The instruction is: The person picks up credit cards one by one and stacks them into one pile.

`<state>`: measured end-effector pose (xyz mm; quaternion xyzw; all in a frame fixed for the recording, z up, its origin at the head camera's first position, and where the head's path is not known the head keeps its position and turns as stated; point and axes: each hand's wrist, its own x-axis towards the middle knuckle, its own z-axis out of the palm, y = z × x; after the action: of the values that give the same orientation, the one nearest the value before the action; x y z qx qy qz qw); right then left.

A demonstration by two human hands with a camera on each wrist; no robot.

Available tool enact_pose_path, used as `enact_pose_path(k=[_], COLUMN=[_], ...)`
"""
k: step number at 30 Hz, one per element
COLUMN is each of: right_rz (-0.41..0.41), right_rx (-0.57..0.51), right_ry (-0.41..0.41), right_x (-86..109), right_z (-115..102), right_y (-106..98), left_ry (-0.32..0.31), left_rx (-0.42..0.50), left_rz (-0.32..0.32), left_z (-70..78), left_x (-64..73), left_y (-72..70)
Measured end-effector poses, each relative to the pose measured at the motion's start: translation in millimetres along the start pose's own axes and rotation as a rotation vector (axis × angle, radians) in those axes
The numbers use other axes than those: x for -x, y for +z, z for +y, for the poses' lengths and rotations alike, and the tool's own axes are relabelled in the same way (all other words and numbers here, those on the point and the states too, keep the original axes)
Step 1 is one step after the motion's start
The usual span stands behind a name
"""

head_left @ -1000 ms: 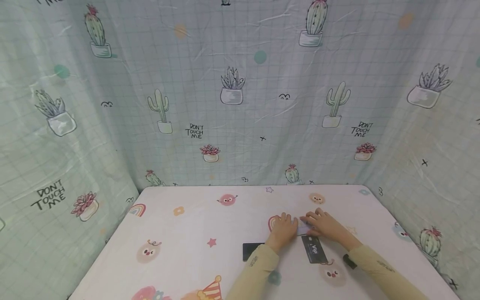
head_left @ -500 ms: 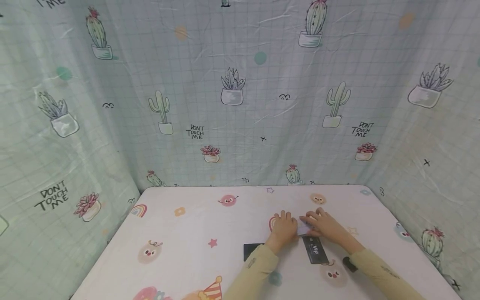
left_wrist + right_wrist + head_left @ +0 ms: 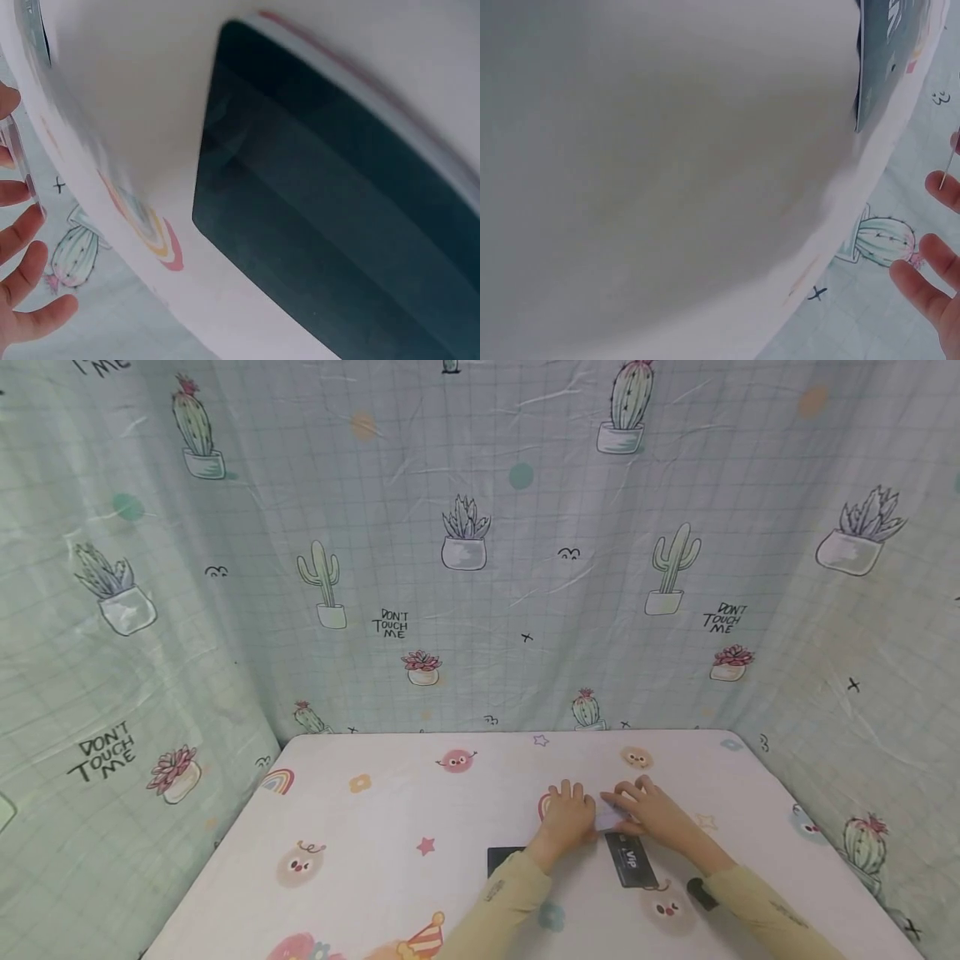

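Both hands are close together over the right half of the table. A thin, clear plastic piece [image 3: 609, 817] lies between them, its kind hard to tell. My left hand [image 3: 568, 820] grips its left side; the left wrist view shows fingers [image 3: 19, 234] along its transparent edge. On the other side my right hand [image 3: 651, 814] pinches it, and the right wrist view catches a fingertip [image 3: 943, 187] on a thin edge. Just below them lies a black card [image 3: 630, 860] marked "VIP". Beside the left forearm is a flat black phone-like slab [image 3: 504, 860], partly covered by the sleeve.
A white cartoon-print cloth [image 3: 360, 835] covers the table. Cactus-print curtains [image 3: 465, 602] stand behind it and on both sides. A small dark object [image 3: 702, 893] sits against the right sleeve.
Both hands stay almost in place on the clear piece. The right fingers lift slightly, and the sleeves shift a little. The card and the black slab have not moved.
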<state>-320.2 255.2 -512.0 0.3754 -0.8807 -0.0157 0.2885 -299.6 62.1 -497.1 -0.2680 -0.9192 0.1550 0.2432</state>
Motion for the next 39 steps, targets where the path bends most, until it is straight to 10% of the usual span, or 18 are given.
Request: enact_pose_path(k=[39], right_rz=[0.064], right_rx=[-0.023], right_ry=[-0.036], right_x=[-5.5], right_z=[-33.2], right_y=[-22.3], left_ry=[0.064], left_rx=[0.020], left_rz=[0.150], left_z=[-27.2], left_x=[39.9], left_y=[-21.5])
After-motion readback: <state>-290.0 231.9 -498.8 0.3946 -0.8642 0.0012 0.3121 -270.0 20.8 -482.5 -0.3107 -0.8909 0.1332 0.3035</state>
